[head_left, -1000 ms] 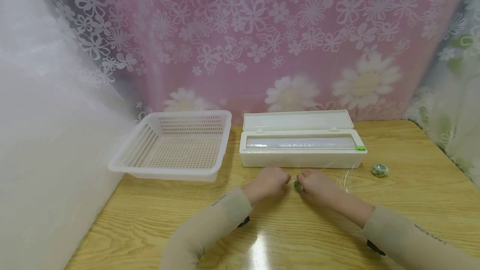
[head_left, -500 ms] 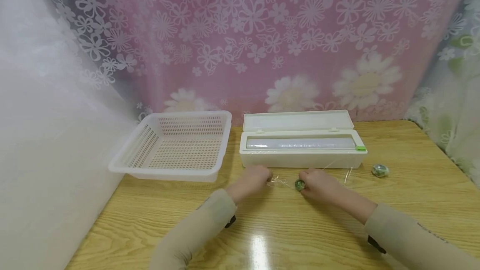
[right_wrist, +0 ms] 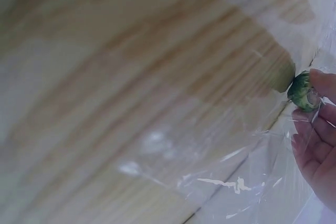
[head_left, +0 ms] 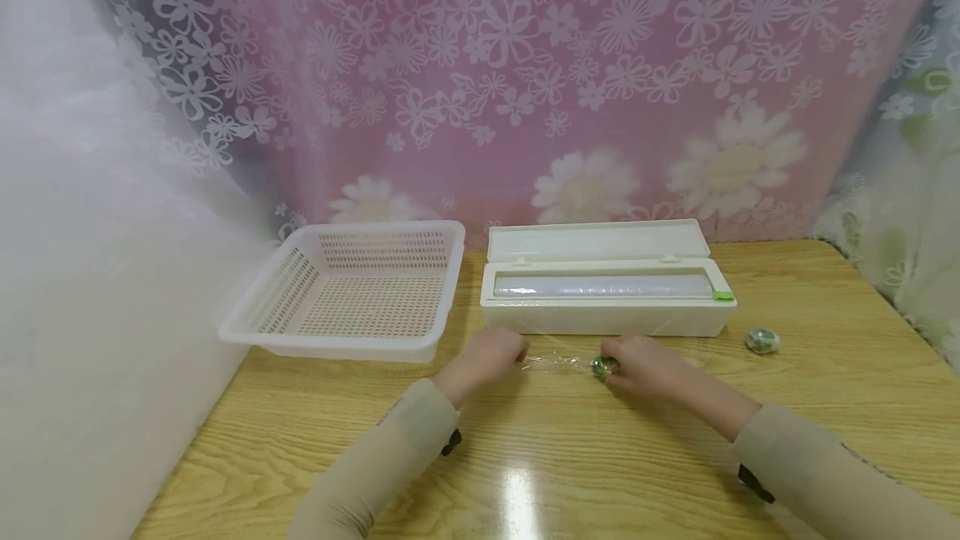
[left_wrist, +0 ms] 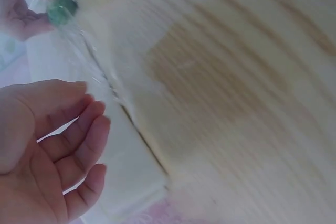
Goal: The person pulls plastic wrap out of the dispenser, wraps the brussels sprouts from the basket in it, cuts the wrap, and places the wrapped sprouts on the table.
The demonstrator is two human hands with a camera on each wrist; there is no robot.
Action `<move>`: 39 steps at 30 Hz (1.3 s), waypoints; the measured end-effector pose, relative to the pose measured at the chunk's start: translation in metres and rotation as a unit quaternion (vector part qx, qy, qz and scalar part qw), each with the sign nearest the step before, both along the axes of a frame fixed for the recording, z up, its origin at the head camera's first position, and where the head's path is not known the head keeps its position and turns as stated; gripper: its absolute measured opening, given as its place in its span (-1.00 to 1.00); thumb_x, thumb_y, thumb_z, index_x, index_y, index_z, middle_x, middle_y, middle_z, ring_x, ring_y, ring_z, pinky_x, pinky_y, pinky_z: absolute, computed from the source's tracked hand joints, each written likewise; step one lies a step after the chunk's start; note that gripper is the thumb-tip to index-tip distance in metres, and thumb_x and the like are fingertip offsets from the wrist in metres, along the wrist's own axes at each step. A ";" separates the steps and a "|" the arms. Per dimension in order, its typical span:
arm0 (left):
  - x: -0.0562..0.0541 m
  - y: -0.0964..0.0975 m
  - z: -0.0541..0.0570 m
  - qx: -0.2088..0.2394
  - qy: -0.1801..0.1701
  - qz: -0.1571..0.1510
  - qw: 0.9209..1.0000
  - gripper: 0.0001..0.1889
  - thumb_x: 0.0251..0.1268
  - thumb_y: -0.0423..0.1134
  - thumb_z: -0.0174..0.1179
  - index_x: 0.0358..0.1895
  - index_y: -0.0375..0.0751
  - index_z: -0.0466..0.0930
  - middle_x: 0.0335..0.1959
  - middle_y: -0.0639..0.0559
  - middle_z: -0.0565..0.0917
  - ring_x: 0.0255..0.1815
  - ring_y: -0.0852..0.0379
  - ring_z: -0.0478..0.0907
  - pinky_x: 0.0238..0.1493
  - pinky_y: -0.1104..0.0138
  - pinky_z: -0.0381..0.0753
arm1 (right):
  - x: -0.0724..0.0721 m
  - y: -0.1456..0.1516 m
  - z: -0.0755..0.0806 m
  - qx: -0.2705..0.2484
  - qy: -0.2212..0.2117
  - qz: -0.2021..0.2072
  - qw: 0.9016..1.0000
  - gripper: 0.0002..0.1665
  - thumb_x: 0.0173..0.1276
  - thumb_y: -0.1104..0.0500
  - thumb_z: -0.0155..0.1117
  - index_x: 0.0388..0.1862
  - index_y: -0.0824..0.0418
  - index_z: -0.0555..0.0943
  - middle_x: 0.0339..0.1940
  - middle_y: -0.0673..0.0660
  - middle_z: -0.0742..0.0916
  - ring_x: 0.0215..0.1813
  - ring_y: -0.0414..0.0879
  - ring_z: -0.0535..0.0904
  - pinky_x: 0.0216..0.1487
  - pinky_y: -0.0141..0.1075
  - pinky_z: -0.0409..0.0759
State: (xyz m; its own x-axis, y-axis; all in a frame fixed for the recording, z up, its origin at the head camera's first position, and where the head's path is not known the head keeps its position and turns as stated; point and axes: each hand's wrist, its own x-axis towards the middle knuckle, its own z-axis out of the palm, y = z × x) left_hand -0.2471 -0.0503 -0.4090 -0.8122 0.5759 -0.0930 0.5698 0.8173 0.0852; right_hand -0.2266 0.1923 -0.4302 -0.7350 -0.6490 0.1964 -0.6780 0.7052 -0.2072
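Between the thumb and fingers of my right hand [head_left: 643, 367] is a small round green vegetable-like ball [head_left: 602, 367], mottled and shiny under clear film; the right wrist view shows its streaked green side [right_wrist: 303, 92]. From it, a twisted length of cling film [head_left: 558, 361] stretches left to my left hand [head_left: 489, 363], which pinches the far end. In the left wrist view the left thumb meets the curled fingers [left_wrist: 86, 145] there. Both hands are low over the table, just in front of the cling film box [head_left: 607, 319].
The box has its lid [head_left: 596, 240] up, a film roll [head_left: 600, 286] inside and a green slider [head_left: 722, 296] at its right. A white slotted basket [head_left: 337, 347] stands at left. A second film-wrapped green ball [head_left: 762, 341] lies on the wooden table [head_left: 570, 473] at right.
My left hand has moved left, away from the right, drawing the film out into a twisted strand. My right hand holds the green ball in nearly the same place.
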 end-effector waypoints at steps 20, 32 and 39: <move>-0.002 0.075 -0.004 0.055 0.010 -0.111 0.992 -0.75 0.09 -0.13 0.23 -0.12 0.00 0.59 -0.22 0.24 0.60 -0.21 0.33 0.49 -0.17 0.54 0.41 | -0.008 0.004 -0.002 -0.076 -0.048 -0.002 0.996 -0.80 -0.02 0.27 0.35 -0.34 0.27 0.64 -0.48 -0.06 0.63 -0.48 -0.29 0.41 -0.46 -0.38 0.46; -0.008 0.086 -0.010 0.068 0.008 -0.133 0.989 -0.77 0.08 -0.15 0.24 -0.14 0.02 0.59 -0.26 0.25 0.61 -0.26 0.35 0.49 -0.21 0.58 0.40 | -0.010 0.009 -0.003 -0.108 -0.099 -0.040 0.988 -0.65 -0.09 0.28 0.42 -0.29 0.39 0.58 -0.43 0.07 0.65 -0.40 -0.18 0.50 -0.41 -0.34 0.51; -0.006 0.094 -0.006 0.044 0.006 -0.105 0.994 -0.82 0.04 -0.07 0.25 -0.26 0.06 0.64 -0.33 0.28 0.61 -0.33 0.36 0.48 -0.24 0.58 0.40 | -0.004 0.014 0.002 -0.146 -0.137 -0.044 0.979 -0.62 0.02 0.29 0.35 -0.16 0.35 0.50 -0.32 0.14 0.65 -0.25 0.01 0.57 -0.28 -0.25 0.55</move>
